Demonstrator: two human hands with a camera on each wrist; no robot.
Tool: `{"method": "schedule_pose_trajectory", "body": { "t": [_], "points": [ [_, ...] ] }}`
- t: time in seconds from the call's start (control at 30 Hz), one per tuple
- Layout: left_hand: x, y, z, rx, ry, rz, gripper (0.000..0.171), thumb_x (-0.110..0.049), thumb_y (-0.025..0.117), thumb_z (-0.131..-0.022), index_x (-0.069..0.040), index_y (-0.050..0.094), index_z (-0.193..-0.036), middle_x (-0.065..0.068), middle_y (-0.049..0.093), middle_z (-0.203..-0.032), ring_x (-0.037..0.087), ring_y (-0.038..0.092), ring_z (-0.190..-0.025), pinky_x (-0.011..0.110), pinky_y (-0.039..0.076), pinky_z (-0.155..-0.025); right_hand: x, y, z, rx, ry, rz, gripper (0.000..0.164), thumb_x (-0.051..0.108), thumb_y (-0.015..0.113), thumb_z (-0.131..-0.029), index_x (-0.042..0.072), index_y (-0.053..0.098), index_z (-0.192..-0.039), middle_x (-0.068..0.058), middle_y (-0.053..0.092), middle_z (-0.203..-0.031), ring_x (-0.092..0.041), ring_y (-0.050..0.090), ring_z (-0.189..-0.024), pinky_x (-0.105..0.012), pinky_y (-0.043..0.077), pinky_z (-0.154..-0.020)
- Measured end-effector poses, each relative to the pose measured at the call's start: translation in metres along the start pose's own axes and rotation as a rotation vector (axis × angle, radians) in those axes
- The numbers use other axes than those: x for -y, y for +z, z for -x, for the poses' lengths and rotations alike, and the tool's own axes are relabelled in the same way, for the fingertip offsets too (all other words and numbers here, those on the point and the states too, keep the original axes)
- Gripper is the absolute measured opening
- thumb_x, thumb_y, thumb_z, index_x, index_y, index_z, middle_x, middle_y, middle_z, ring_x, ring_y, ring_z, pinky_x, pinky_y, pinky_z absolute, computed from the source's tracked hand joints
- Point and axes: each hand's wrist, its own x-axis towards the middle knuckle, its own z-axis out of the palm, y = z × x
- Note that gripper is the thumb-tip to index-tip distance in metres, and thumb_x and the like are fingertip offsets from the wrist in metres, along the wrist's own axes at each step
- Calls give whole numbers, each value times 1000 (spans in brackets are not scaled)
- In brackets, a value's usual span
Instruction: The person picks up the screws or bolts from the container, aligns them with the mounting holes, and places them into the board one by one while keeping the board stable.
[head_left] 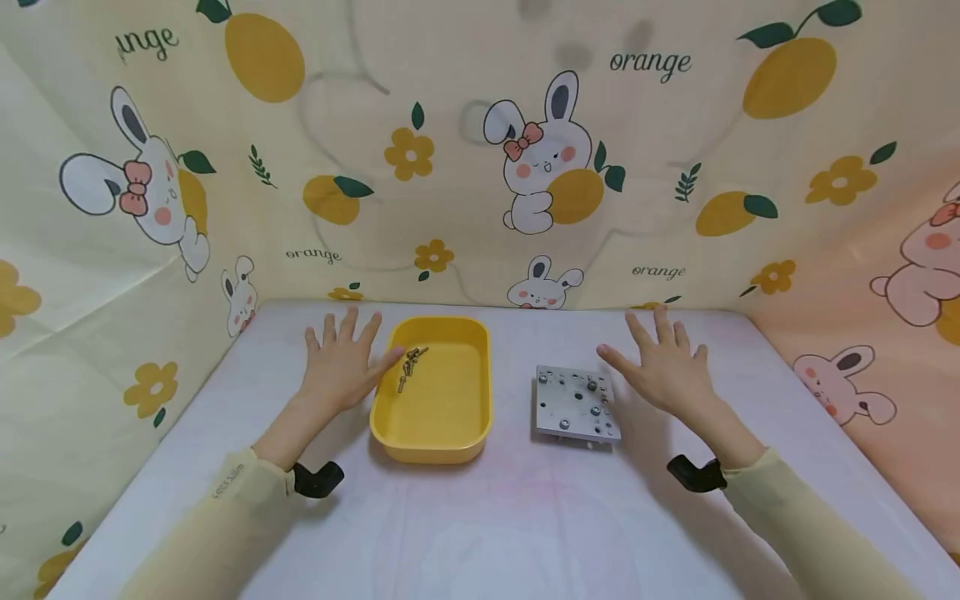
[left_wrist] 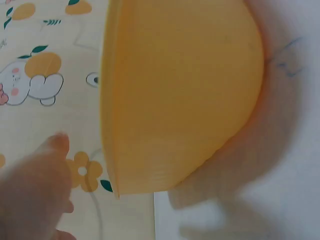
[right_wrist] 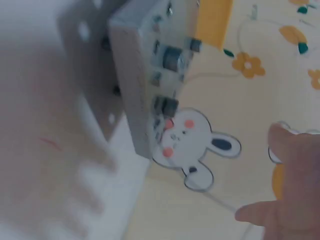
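My left hand (head_left: 339, 367) is spread, fingers straight, just left of a yellow plastic tray (head_left: 450, 450); its thumb overlaps the tray's left rim in the head view. Several small screws (head_left: 408, 367) lie in a loose pile inside the tray at the upper left. On the other side, my right hand (head_left: 671, 371) is also spread with nothing in it, to the right of a square metal plate (head_left: 562, 408). That plate has holes and several bolts (right_wrist: 173, 59) standing up from its face. Bolt ends stick out underneath, and the plate sits raised over its shadow.
The white table (head_left: 480, 533) has curtains (head_left: 450, 208) printed with rabbits and oranges at its back and sides. Black wrist mounts (head_left: 318, 480) sit at both sleeve cuffs. A gap of table separates the tray from the plate.
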Motion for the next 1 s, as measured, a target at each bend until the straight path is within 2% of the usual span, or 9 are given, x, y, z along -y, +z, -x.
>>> {"method": "schedule_pose_trajectory", "body": {
  "t": [0.1, 0.2, 0.3, 0.37, 0.43, 0.53, 0.7, 0.8, 1.0],
  "points": [
    [-5, -6, 4, -86, 53, 106, 68, -50, 51, -99, 1, 44, -144, 28, 37, -147, 51, 35, -131, 66, 25, -105, -2, 4, 5, -20, -58, -125, 85, 63, 44, -97, 0, 30, -152, -34, 20, -152, -57, 27, -132, -73, 25, -98],
    [-13, -13, 6, -153, 120, 227, 52, -34, 63, -96, 4, 56, -131, 24, 53, -133, 42, 51, -117, 56, 43, -96, -7, 10, 11, -11, -80, -286, 67, 44, 56, -99, -5, 43, -143, -34, 41, -141, -50, 47, -121, -61, 42, -92],
    [-23, -16, 4, -163, 203, 374, 41, -26, 69, -93, 3, 63, -122, 19, 62, -121, 34, 59, -106, 46, 53, -85, -13, 19, 16, 37, -19, -452, 55, 30, 61, -97, -6, 49, -138, -31, 52, -131, -41, 60, -107, -49, 52, -83],
    [-28, -16, 1, -151, 251, 471, 36, -22, 72, -91, 2, 66, -118, 16, 66, -114, 30, 63, -97, 40, 56, -76, -16, 26, 19, 94, 56, -594, 54, 25, 61, -97, -7, 48, -138, -30, 55, -129, -36, 63, -101, -44, 55, -80],
    [-31, -14, -2, -120, 274, 549, 33, -20, 74, -90, 2, 68, -114, 12, 68, -108, 26, 65, -93, 36, 57, -72, -18, 33, 21, 159, 134, -744, 55, 20, 61, -97, -9, 44, -140, -30, 55, -128, -32, 64, -97, -40, 56, -79],
    [-31, -9, -7, -75, 250, 607, 31, -20, 75, -89, 0, 70, -112, 9, 70, -104, 22, 67, -90, 36, 57, -75, -22, 40, 22, 249, 230, -947, 57, 16, 60, -98, -12, 38, -142, -27, 58, -124, -27, 66, -92, -38, 56, -80],
    [-29, -3, -15, 20, 149, 695, 32, -20, 75, -89, -1, 70, -114, 10, 71, -105, 22, 67, -93, 39, 55, -83, -23, 47, 22, 320, 294, -1128, 55, 13, 59, -98, -13, 38, -141, -17, 65, -114, -20, 66, -89, -37, 54, -84],
    [-30, 2, -19, 83, 115, 719, 34, -19, 75, -89, 1, 69, -115, 11, 71, -106, 23, 67, -94, 36, 55, -83, -22, 49, 23, 344, 308, -1185, 55, 12, 61, -97, -14, 39, -140, -13, 66, -110, -18, 65, -91, -35, 54, -84],
    [-33, 13, -24, 144, 117, 693, 39, -14, 75, -88, 7, 65, -118, 17, 69, -111, 26, 67, -97, 34, 55, -83, -22, 55, 22, 366, 363, -1224, 55, 14, 60, -98, -11, 39, -142, -12, 67, -108, -19, 64, -90, -35, 55, -80]
  ]
}}
